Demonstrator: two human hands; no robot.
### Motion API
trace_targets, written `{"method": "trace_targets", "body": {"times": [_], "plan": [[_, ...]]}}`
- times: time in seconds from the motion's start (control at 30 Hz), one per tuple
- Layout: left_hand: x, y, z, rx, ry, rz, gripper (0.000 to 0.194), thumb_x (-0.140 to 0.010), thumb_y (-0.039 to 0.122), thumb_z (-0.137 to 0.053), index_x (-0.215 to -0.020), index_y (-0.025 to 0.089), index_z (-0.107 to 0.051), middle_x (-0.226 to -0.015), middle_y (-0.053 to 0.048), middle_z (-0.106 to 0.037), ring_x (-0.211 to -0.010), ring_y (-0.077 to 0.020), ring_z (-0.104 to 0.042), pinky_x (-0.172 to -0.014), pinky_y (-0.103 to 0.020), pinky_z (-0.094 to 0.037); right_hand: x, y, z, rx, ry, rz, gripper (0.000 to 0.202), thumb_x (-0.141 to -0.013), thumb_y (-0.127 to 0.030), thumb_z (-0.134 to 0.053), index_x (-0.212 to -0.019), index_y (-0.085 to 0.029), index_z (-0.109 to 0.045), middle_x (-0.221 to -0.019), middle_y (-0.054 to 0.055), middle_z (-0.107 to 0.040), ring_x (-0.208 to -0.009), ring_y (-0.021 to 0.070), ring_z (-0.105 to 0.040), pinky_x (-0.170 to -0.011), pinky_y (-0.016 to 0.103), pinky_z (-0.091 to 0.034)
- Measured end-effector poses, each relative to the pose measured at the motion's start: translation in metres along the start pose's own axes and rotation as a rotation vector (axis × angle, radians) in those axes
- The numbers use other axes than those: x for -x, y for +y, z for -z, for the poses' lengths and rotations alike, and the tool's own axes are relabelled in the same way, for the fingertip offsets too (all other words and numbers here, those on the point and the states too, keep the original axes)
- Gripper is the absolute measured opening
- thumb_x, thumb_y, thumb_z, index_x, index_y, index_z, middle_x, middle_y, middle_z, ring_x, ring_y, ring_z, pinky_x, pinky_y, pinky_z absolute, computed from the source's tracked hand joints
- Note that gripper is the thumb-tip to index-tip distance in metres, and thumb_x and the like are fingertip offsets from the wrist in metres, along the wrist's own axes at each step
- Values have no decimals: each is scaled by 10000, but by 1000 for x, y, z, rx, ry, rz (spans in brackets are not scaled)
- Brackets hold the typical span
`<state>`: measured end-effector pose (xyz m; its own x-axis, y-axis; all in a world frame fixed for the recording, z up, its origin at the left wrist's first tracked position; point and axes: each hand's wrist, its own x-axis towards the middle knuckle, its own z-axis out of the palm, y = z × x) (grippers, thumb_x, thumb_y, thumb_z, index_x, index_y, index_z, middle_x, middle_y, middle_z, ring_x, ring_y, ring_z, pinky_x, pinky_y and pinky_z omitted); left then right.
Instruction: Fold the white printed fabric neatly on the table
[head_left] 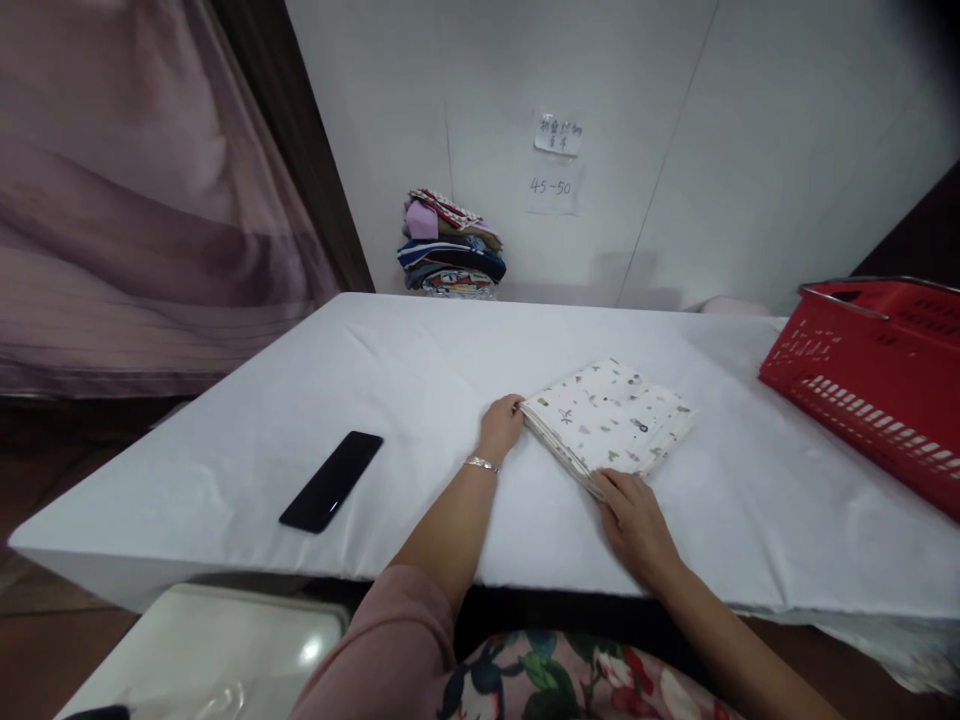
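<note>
- Folded cloth (607, 410) w/ small prints lies on the white table (420, 370), in front of the person.
- L hand (501, 428) is closed on its left corner; R hand (634, 520) grips the near corner, prob. so that the layers stay even (fingers underneath, I cannot see).
- Phone (332, 482) lies apart on the left, maybe to leave space for both hands.
- Red basket (862, 390) stands at right, prob. for easy reach.

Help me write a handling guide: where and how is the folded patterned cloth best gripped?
The folded patterned cloth lies flat on the white-covered table, stacked layers showing along its near-left edge, so probably pinch both ends of that edge from the wearer's side, keeping layers together. The left hand and right hand are at those ends.
</note>
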<state>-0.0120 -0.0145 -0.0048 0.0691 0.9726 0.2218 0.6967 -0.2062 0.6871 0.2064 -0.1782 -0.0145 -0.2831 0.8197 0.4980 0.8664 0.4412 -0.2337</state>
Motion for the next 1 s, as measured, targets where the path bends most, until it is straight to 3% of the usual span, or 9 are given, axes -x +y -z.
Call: {"method": "trace_targets", "body": {"times": [0.17,0.27,0.37,0.5,0.7,0.87,1.0], "plan": [[7,10,6,2,112,-246,372,-804,123,-477,-1149,218,-582,-1231,-33,-587,-1190,-170,-468,-1047,-342,-348,-7,-5,19,-116,-27,-30,420,-839,-174,-456,-1255,-219,-500,-1193,106,-563,-1065,250,-523,-904,447,-458],[13,18,5,-44,44,-372,348,-869,226,-467,-1206,225,-553,-1327,-34,-524,-1270,-181,-399,-1082,-382,-301,-12,-5,22,-123,25,-28,435,-866,-244,-470,-1300,-219,-466,-1292,114,-520,-1194,259,-467,-974,458,-424],[15,20,2,-75,-83,-366,320,-891,303,-462,-1185,246,-576,-1317,-30,-536,-1248,-185,-430,-1060,-394,-331,-13,-3,12,-36,-17,-1,479,-868,-274,-480,-1341,-208,-443,-1333,121,-512,-1256,281,-430,-1021,504,-370],[12,17,2,-90,-110,-340,315,-891,306,-461,-1170,246,-593,-1295,-27,-556,-1219,-176,-462,-1052,-381,-349,-8,-2,-1,13,-123,4,521,-848,-231,-482,-1365,-197,-428,-1374,117,-482,-1281,284,-412,-1037,518,-347],[18,31,6,-185,9,-441,325,-906,314,-429,-1185,236,-576,-1328,-36,-531,-1307,-206,-364,-1100,-416,-257,-25,-2,23,-66,-98,-49,500,-865,-284,-484,-1355,-194,-441,-1383,120,-471,-1289,257,-408,-1052,492,-345],[25,40,0,-234,-75,-527,337,-906,342,-425,-1199,250,-562,-1359,-37,-501,-1317,-214,-357,-1118,-445,-202,-55,16,38,12,-61,-117,484,-881,-316,-467,-1335,-149,-455,-1430,136,-404,-1347,271,-306,-1086,498,-273],[24,35,-5,-265,-140,-468,317,-909,340,-409,-1163,272,-586,-1329,-20,-533,-1288,-212,-399,-1112,-462,-206,-59,31,26,56,-193,-188,469,-890,-364,-455,-1302,-141,-481,-1409,159,-427,-1338,283,-318,-1068,510,-271]]}}
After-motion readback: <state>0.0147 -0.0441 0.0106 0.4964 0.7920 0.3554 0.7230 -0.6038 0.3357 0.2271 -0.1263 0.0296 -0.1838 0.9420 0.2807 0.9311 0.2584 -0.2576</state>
